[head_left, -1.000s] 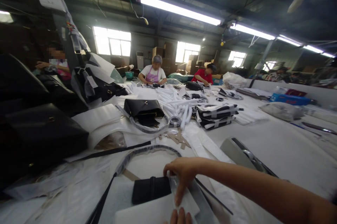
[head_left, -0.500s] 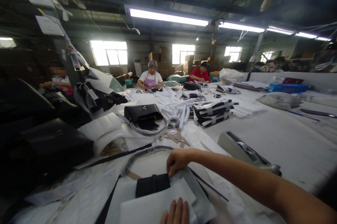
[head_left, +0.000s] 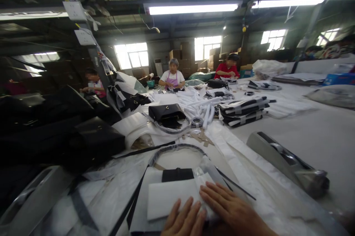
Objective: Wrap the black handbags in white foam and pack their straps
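Note:
A black bag (head_left: 177, 174) lies flat in front of me, mostly covered by a white foam sheet (head_left: 169, 199). Its plastic-wrapped handle (head_left: 177, 149) arcs beyond it. My left hand (head_left: 184, 222) rests flat on the near edge of the foam sheet, fingers together. My right hand (head_left: 230, 210) lies flat beside it, fingers spread, pressing crinkled clear wrapping (head_left: 203, 186) at the sheet's right corner. Neither hand grips anything.
A grey tape dispenser (head_left: 288, 162) sits to the right. Black bags (head_left: 94, 141) pile up at left; another black bag (head_left: 166, 114), white rolls (head_left: 202, 108) and wrapped stacks (head_left: 242, 110) lie farther off. Several people (head_left: 172, 79) work at the table's far end.
My right hand pulled back from the bag's top edge to lie flat beside my left hand on the foam sheet. The camera swung left and tilted down.

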`<state>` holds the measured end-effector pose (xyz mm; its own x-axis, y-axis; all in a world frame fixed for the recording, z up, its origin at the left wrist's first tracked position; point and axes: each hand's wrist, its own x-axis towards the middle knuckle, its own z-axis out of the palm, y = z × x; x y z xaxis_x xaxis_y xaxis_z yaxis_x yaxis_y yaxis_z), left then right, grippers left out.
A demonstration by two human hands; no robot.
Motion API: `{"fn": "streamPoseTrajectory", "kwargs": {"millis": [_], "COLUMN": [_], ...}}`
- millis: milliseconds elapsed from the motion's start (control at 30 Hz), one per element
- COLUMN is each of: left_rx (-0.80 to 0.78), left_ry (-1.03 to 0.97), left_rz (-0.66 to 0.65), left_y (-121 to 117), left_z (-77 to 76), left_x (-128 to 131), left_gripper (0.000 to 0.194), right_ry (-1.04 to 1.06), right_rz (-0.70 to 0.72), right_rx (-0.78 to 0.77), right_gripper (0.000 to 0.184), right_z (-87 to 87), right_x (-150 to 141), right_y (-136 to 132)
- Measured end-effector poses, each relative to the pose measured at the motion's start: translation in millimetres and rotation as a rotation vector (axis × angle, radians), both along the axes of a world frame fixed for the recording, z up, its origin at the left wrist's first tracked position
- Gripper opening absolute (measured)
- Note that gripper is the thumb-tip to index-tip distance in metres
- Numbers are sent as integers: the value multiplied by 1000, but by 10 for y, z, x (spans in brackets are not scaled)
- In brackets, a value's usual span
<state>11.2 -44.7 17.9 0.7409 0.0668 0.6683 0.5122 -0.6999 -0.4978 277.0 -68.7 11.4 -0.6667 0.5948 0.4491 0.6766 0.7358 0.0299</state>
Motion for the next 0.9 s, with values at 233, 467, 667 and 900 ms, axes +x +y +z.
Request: {"fn": "streamPoseTrajectory", "kwargs": {"millis": [233, 467, 667, 900], "left_rx": [-7, -96, -181, -403], "left_ry": [333, 106, 94, 17], "left_rz": [249, 238, 230, 203], "left_y": [35, 215, 222, 269], "left_z": [279, -219, -201, -134], "left_x": [-767, -749, -743, -756], "left_gripper": [43, 51, 49, 70], "right_ry": [-8, 152, 880, 1345], "right_rz": [23, -20, -187, -7], "right_rx": [-42, 16, -1150, -1523], "right_gripper": [60, 43, 31, 57], "right_z": [97, 130, -227, -288], "right_x": [30, -34, -646, -1232], "right_y": [260, 83, -265, -38]}}
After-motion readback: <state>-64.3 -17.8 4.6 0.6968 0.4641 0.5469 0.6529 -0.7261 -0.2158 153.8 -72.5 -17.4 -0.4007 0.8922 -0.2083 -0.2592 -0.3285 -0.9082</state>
